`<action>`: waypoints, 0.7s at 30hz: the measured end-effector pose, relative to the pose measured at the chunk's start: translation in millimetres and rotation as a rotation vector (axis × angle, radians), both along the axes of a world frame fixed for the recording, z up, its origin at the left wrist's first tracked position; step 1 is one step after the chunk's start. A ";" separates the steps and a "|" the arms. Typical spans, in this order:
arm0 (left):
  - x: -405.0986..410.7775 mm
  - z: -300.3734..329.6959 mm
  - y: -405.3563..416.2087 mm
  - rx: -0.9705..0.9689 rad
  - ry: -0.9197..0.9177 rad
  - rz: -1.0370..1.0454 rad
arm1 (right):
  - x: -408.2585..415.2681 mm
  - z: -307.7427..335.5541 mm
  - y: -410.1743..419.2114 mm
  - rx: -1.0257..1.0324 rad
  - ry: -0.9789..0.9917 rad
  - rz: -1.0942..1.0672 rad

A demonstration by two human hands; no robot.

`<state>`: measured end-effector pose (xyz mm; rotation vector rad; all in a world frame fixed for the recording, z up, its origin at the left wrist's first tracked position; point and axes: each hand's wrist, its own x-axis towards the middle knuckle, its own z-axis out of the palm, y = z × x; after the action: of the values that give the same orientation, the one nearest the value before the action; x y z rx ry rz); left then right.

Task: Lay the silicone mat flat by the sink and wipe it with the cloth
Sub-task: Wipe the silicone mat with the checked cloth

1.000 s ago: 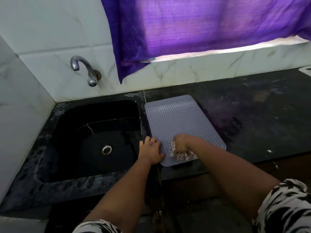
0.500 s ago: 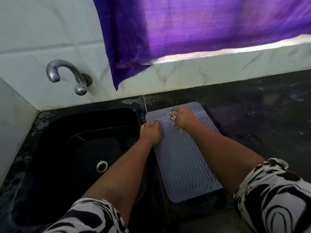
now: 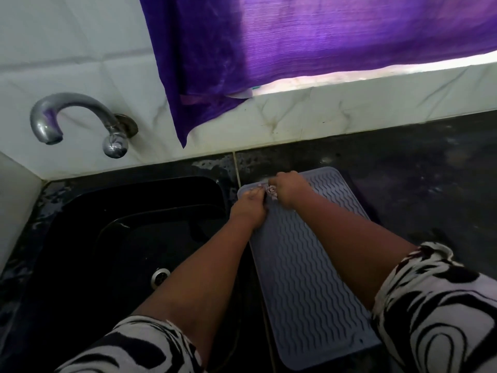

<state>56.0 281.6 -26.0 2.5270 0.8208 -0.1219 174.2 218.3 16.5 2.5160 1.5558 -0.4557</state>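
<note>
Fingers of the right hand (image 3: 289, 190) are curled tight around a small bunched cloth (image 3: 271, 191), pale with a reddish pattern, pressing it onto the far left corner of the silicone mat (image 3: 304, 267). Beside it the left hand (image 3: 248, 208) lies with its fingers stretched out flat on the mat's left edge, their tips touching the cloth, gripping nothing. Both forearms reach in from below, each ending in a black-and-white patterned sleeve (image 3: 435, 305). Grey-lilac with rows of wavy ridges, the mat lies flat on the dark countertop (image 3: 416, 179), its long side running away from the person and its left edge just beside the sink (image 3: 113, 238). That sink is a deep black basin with a metal drain (image 3: 160, 274) at its bottom. Countertop stone looks mottled and wet around the basin rim. Above the sink a curved metal tap (image 3: 72, 117) juts from the white marbled wall tiles (image 3: 75, 49). To the right, a purple curtain (image 3: 309, 44) hangs over a bright window sill (image 3: 376, 74), one corner drooping down the wall towards the counter.
</note>
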 end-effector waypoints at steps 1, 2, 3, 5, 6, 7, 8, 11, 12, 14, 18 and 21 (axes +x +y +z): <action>-0.5 0.6 1.8 0.002 -0.007 -0.001 | 1.8 1.6 -3.3 -0.003 0.005 0.019; -0.7 0.5 3.3 0.011 -0.010 0.001 | 1.9 2.2 -7.6 -0.018 0.010 0.022; -0.9 -0.1 3.9 0.032 -0.004 0.001 | -0.5 3.0 -11.2 -0.051 0.015 0.012; 0.1 1.7 4.8 0.075 0.017 -0.012 | -8.6 8.8 -18.0 -0.149 0.049 -0.012; 1.5 3.7 6.4 0.083 0.035 -0.020 | -12.1 11.9 -21.1 -0.209 0.066 -0.013; 2.5 5.9 8.4 0.086 0.054 -0.029 | -14.5 14.6 -23.7 -0.257 0.071 0.000; 2.6 7.4 9.5 0.089 0.067 -0.031 | -17.1 17.2 -26.0 -0.296 0.070 0.018; 2.3 11.9 6.9 0.045 0.086 -0.023 | -16.0 30.0 -24.7 -0.342 0.140 0.040; 3.5 11.1 6.0 0.022 0.084 -0.005 | -12.9 34.7 -18.7 -0.305 0.184 0.022; 6.8 10.2 4.0 -0.048 0.066 0.073 | -6.1 43.8 0.8 -0.144 0.205 -0.060; 8.6 9.2 4.4 -0.167 0.033 0.159 | -3.2 28.1 9.9 -0.078 0.102 -0.051; 4.2 3.0 4.3 -0.177 0.047 0.165 | -3.3 -2.0 -9.6 -0.003 0.039 0.019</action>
<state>60.2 286.0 -23.0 2.2896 0.9885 -0.1916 170.8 208.7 14.5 2.5019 1.5905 -0.5078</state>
